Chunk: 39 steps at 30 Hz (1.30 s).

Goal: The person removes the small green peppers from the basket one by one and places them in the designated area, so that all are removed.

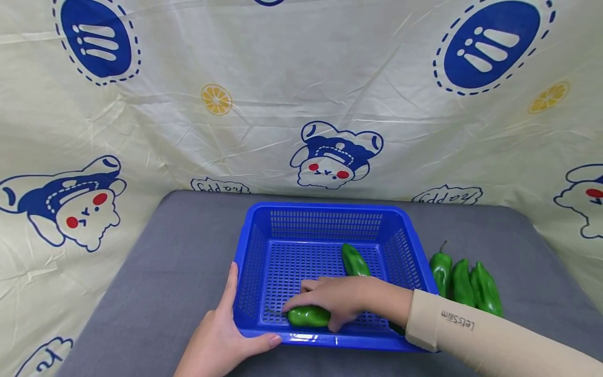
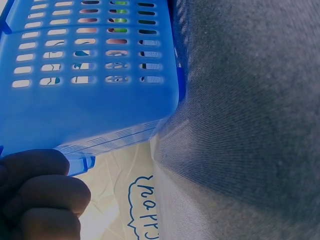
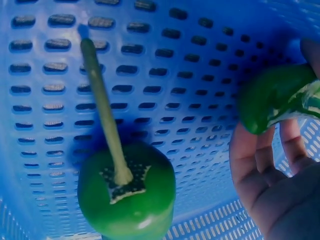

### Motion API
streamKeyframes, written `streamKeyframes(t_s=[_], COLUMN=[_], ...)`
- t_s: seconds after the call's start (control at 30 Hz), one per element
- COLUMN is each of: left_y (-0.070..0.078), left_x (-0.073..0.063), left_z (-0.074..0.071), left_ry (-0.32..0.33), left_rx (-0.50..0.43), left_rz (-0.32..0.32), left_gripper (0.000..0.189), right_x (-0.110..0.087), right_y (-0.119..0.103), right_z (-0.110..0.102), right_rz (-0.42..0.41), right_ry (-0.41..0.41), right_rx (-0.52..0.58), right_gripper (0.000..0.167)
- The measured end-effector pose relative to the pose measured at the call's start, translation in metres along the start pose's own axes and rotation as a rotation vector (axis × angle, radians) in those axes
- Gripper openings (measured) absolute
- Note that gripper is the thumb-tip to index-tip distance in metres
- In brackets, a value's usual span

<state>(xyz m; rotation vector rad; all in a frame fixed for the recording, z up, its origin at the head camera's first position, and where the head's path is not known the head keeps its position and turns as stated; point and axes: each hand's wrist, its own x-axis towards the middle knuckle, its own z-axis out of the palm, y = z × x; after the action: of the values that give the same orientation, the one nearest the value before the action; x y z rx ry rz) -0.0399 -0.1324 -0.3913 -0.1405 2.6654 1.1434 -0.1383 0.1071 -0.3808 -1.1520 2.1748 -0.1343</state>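
Observation:
Inside a blue plastic basket [image 1: 306, 262], my right hand [image 1: 336, 298] holds a green pepper [image 1: 307, 317] low near the front wall, thumb and fingers around it. In the right wrist view the held pepper [image 3: 275, 95] sits in the fingers, close to the slotted floor. A second pepper [image 1: 355, 260] lies farther back in the basket, partly behind the right hand. A long-stemmed pepper [image 3: 132, 192] stands large in the right wrist view. My left hand [image 1: 219, 330] grips the basket's front left corner, thumb on the front rim and fingers along the left side.
Three more green peppers [image 1: 463, 283] lie side by side on the grey cloth [image 1: 188, 251], right of the basket and partly hidden by the right sleeve [image 1: 452, 324]. A printed cream curtain [image 1: 264, 104] hangs behind the table and along its sides.

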Motion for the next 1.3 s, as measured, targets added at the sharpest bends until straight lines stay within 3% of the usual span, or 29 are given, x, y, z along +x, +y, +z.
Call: streamKeyframes(t_s=[0.37, 0.83, 1.1, 1.3], left_y=[-0.001, 0.0, -0.001, 0.0], left_x=[0.0, 0.001, 0.0, 0.0], left_z=[0.0, 0.0, 0.001, 0.001], left_ry=[0.011, -0.008, 0.006, 0.009], left_rx=[0.0, 0.004, -0.003, -0.001], left_rz=[0.005, -0.018, 0.003, -0.006], left_gripper=[0.145, 0.146, 0.145, 0.146], right_x=[0.005, 0.003, -0.006, -0.028], right_y=[0.003, 0.006, 0.007, 0.005], right_z=[0.002, 0.001, -0.012, -0.027], right_rz=[0.109, 0.122, 0.15, 0.174], right_ry=[0.038, 0.071, 0.163, 0.297], right_rx=[0.012, -0.006, 0.083, 0.197], right_gripper=[0.097, 0.091, 0.088, 0.085])
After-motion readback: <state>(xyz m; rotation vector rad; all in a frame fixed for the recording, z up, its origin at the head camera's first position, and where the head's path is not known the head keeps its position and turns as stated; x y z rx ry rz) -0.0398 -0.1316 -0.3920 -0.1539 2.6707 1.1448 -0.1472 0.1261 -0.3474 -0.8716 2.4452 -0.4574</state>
